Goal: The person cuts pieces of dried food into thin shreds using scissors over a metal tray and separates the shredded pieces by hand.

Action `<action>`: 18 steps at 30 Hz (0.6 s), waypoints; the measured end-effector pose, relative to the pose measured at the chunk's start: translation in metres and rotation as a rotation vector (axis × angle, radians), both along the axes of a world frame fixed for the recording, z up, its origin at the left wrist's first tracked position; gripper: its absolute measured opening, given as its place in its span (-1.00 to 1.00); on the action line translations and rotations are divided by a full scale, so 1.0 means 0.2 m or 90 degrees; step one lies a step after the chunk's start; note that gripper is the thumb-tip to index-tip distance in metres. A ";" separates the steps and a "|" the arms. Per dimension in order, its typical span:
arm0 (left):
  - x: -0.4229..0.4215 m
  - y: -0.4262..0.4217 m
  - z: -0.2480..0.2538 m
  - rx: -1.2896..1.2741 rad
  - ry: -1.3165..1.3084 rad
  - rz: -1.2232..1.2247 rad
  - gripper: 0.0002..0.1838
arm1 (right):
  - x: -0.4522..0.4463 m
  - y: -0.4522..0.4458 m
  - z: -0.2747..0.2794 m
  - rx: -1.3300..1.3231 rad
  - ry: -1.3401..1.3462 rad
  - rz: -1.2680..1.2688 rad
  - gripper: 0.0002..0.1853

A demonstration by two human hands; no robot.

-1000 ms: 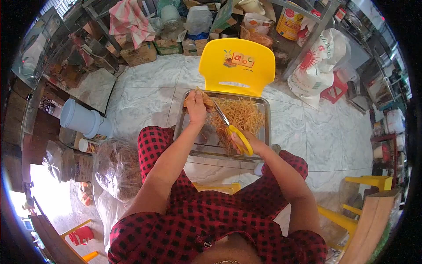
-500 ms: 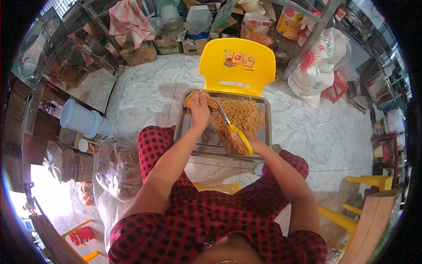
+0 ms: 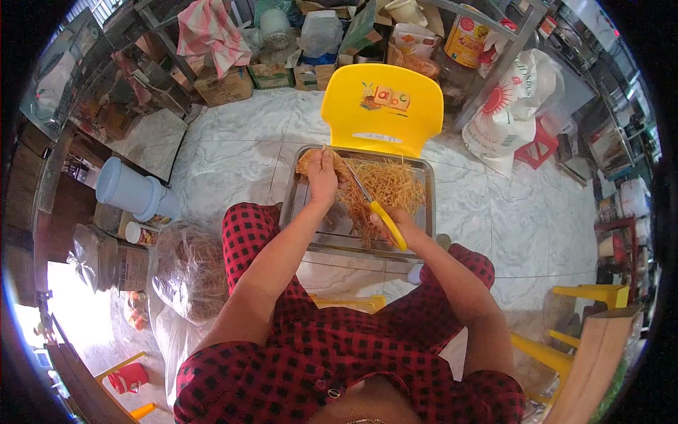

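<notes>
My left hand (image 3: pixel 323 181) is closed on a flat, orange-brown piece of dried food (image 3: pixel 304 164) over the far left part of a metal tray (image 3: pixel 430 194); its exact kind is unclear. Wrapped around the yellow handles of a pair of scissors (image 3: pixel 387 222) is my right hand (image 3: pixel 405 230). The blades point up and left, their tips beside the piece near my left fingers. A heap of thin golden-brown strips (image 3: pixel 394 185) lies in the tray, under and to the right of the scissors.
A yellow child's chair (image 3: pixel 383 106) stands just beyond the tray. Pale blue buckets (image 3: pixel 127 187) and a large clear bag of brown stuff (image 3: pixel 189 272) are on the left. To the right are a white sack (image 3: pixel 501 116) and a yellow stool (image 3: pixel 593 291).
The scissors' handles have come together, so the blades are more closed. My left hand stays in nearly the same place on the piece.
</notes>
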State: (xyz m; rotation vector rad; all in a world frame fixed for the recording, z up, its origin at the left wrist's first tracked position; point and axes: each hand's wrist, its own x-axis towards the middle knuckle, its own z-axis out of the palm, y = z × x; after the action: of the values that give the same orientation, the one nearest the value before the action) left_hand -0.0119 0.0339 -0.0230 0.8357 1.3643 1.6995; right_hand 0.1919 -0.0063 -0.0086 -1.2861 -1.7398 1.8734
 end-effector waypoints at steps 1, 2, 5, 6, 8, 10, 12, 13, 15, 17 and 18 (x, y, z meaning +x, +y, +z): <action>-0.01 0.01 -0.04 -0.015 -0.004 0.008 -0.76 | 0.00 0.00 0.01 0.000 0.000 0.001 -0.44; -0.01 0.01 -0.02 -0.030 -0.007 0.015 -0.75 | -0.01 -0.01 0.02 0.019 -0.023 0.007 -0.44; 0.01 -0.02 0.01 -0.060 0.044 -0.038 -0.76 | -0.01 0.00 0.01 0.048 -0.039 0.016 -0.42; 0.01 -0.02 0.01 -0.061 0.045 -0.039 -0.76 | -0.01 0.00 -0.01 0.058 -0.033 0.021 -0.40; 0.02 -0.01 -0.02 -0.017 0.197 -0.024 -0.77 | 0.00 0.00 -0.03 0.053 -0.026 0.014 -0.39; 0.02 -0.01 -0.06 -0.037 0.114 -0.051 -0.78 | 0.00 0.01 -0.04 0.048 -0.021 0.010 -0.38; 0.02 -0.01 -0.05 -0.057 0.031 -0.076 -0.79 | 0.00 0.01 -0.05 0.046 -0.017 0.020 -0.36; 0.03 -0.01 -0.05 -0.076 0.020 -0.078 -0.80 | 0.00 0.01 -0.04 0.046 -0.017 0.019 -0.36; 0.03 -0.01 -0.06 -0.095 0.008 -0.081 -0.81 | 0.01 0.02 -0.01 0.016 -0.038 0.016 -0.37; 0.03 0.00 -0.07 -0.069 -0.019 -0.086 -0.75 | 0.01 0.01 0.00 0.026 -0.039 0.016 -0.37; 0.03 0.00 -0.07 -0.069 -0.019 -0.084 -0.75 | 0.01 0.01 0.00 0.036 -0.039 0.016 -0.38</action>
State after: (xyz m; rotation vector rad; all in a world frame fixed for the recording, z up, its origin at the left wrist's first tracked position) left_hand -0.0065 0.0331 -0.0372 0.8178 1.3377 1.5181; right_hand 0.1938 -0.0041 -0.0089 -1.3205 -1.8341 1.8033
